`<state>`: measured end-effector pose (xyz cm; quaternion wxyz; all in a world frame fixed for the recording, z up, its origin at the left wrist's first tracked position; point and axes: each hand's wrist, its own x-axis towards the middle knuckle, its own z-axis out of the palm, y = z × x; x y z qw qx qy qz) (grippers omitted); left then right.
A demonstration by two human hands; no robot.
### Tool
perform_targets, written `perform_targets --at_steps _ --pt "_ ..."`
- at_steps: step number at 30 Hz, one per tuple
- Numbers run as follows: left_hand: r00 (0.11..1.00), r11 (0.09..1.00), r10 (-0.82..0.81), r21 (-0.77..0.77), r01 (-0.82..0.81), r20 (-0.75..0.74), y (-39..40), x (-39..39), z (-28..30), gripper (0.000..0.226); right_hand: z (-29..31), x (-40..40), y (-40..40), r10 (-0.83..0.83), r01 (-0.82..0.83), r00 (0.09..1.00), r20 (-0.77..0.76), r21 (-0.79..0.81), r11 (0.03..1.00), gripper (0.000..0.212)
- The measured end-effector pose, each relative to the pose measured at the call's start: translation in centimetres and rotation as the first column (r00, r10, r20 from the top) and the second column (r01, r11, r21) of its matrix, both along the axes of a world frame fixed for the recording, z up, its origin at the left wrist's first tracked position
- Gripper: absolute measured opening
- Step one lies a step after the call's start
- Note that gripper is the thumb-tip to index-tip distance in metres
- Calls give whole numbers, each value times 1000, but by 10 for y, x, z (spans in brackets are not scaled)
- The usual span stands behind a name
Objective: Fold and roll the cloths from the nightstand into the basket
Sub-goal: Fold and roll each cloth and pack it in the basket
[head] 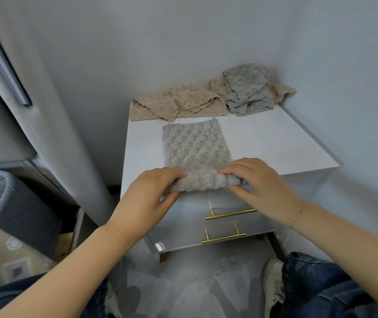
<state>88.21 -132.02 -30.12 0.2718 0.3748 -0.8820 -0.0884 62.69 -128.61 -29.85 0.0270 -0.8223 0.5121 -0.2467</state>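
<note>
My left hand (pixel 151 191) and right hand (pixel 256 182) both curl around the started roll of the folded grey cloth (pixel 194 145) at the nightstand (pixel 286 143) front edge; uneven pressure could skew it or drop it off the edge. The basket (pixel 6 191) waits far left, and beige cloths (pixel 174 104) and a blue-grey cloth (pixel 245 92) crowd the back, limiting rolling room.

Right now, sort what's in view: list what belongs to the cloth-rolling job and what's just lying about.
Job:
- grey cloth, being rolled by left hand and right hand
- beige cloths
- blue-grey cloth
- nightstand
- basket

Lying about:
- patterned rug
- brass drawer handles
</note>
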Motion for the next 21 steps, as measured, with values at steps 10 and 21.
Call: perform_targets --at_steps 10,21 --pt "996 926 48 378 -14 -82 1 7 22 12 9 -6 -1 96 -115 989 110 187 976 42" --pt "972 887 203 441 -134 -113 -13 -8 24 30 17 -3 -9 -47 17 995 86 325 946 43"
